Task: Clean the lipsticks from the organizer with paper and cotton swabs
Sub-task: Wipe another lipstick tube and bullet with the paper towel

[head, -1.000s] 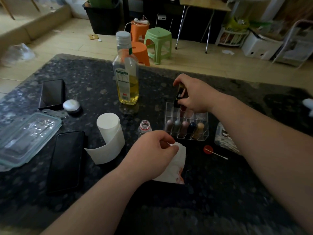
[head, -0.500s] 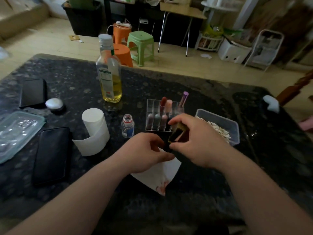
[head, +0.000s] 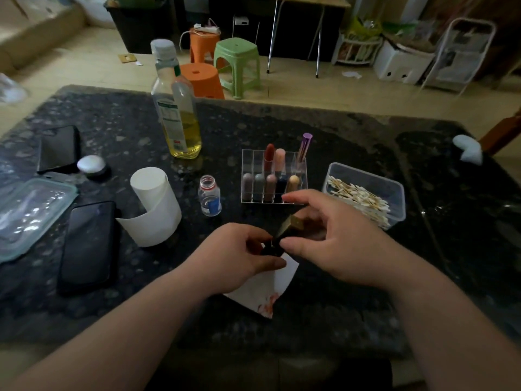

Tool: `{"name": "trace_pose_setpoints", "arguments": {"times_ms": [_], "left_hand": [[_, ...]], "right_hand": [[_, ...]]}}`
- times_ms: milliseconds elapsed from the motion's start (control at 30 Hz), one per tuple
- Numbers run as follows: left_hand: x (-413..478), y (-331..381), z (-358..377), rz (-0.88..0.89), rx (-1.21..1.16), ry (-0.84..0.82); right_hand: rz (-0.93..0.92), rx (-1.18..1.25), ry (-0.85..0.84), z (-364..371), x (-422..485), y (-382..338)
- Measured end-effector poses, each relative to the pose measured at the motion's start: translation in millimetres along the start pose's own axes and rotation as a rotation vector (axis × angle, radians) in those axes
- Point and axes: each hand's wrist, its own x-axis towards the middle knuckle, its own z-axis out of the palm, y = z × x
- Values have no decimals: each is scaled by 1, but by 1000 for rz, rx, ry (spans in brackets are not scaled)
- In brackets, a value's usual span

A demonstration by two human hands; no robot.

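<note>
just in front of the clear organizer (head: 251, 162), low over the dark speckled desk (head: 352, 131), the black lipstick (head: 282, 235) with the gold end sits tilted between your hands. your left grip (head: 236, 255) curls round its lower end, and your right grip (head: 332, 238) pinches the upper, gold-tipped part between thumb and fingers. expect a light, stiff, glossy tube that will likely slip if oil or colour gets on your fingers. the stick inside is probably soft and easy to smear or snap, so hold the hard casing near both ends and let only paper touch the colour. the paper (head: 267, 289), stained red at its corner, pokes out from under your left grip; whether you hold it or it just lies there is hard to tell. the other lipsticks (head: 269, 156) stand upright in the organizer, with the cotton swabs (head: 358, 197) in a tub (head: 396, 204) near its right side, a small bottle (head: 210, 196) and a paper roll (head: 155, 204) to its left, and a tall oil bottle (head: 177, 108) behind. two phones (head: 87, 244) and a clear lid (head: 31, 210) lie toward the left edge. beyond the desk, orange and green stools (head: 236, 63) stand on a pale floor.
</note>
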Motion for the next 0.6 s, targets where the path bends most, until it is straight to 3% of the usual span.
{"name": "trace_pose_setpoints", "arguments": {"times_ms": [200,600], "left_hand": [[11,-2,-2,-25,12,-25],[19,-5,4,-50,-25,-13]], "right_hand": [[-91,-95,15,-11,9,0],[-14,-59,-42,9,27,12]]}}
